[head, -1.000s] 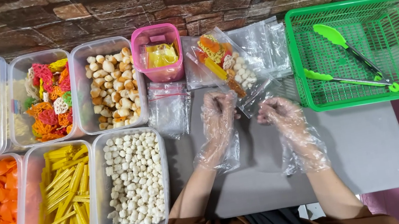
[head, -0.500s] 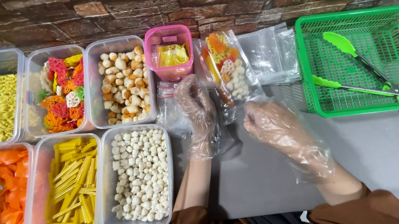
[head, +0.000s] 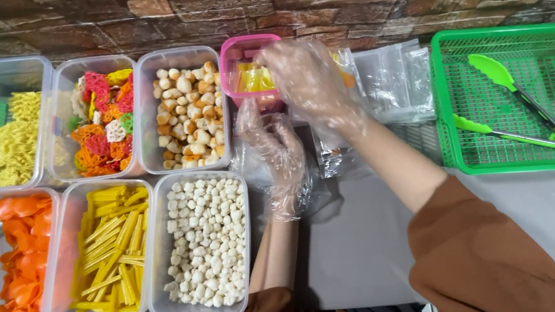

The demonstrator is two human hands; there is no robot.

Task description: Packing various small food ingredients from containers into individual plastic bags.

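Both my hands wear loose clear plastic gloves. My right hand reaches forward over the pink container, which holds yellow sachets; its fingers are spread and nothing shows in them. My left hand rests with curled fingers on a pile of small clear bags just below the pink container. A clear bag filled with mixed crackers lies under my right forearm and is mostly hidden. Whether my left hand grips it is unclear.
Clear tubs on the left hold yellow noodle crackers, coloured lattice crackers, beige puffs, orange crackers, yellow sticks and white balls. A green basket with two green tongs stands right. Empty bags lie beside it.
My right hand has left the filled bag and moved up and left over the pink container. My left hand has shifted slightly down. The view has panned left.
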